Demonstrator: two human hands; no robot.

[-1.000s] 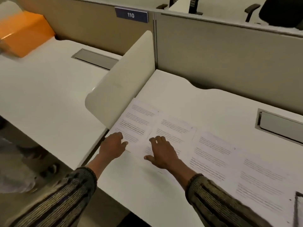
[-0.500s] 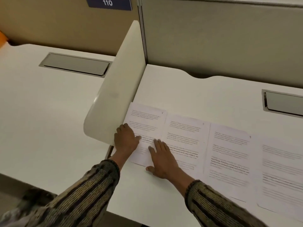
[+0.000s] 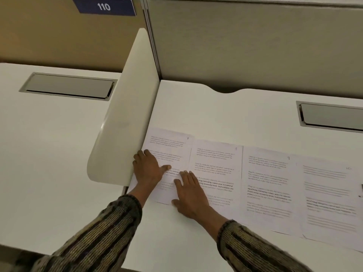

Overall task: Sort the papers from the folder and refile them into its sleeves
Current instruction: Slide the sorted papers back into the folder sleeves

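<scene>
Several printed sheets lie side by side in a row on the white desk [image 3: 216, 107], each with a handwritten number in its top right corner. The leftmost sheet [image 3: 167, 146] lies against the side divider. My left hand [image 3: 149, 169] rests flat on its left part, fingers straight. My right hand [image 3: 189, 191] lies flat, palm down, across the seam between that sheet and the second sheet [image 3: 216, 163]. A third sheet [image 3: 267, 183] and a fourth sheet [image 3: 330, 197] continue to the right. No folder is in view.
A rounded cream divider [image 3: 125, 122] stands on edge between this desk and the neighbouring desk [image 3: 49, 144] on the left. Grey cable hatches [image 3: 68, 86] [image 3: 332, 116] sit in both desktops. A fabric partition [image 3: 255, 40] with a "110" sign [image 3: 104, 6] closes the back.
Both hands slid forward onto the leftmost sheets and now press flat on them. The view tilted down and drew closer; the orange object at far left left the frame.
</scene>
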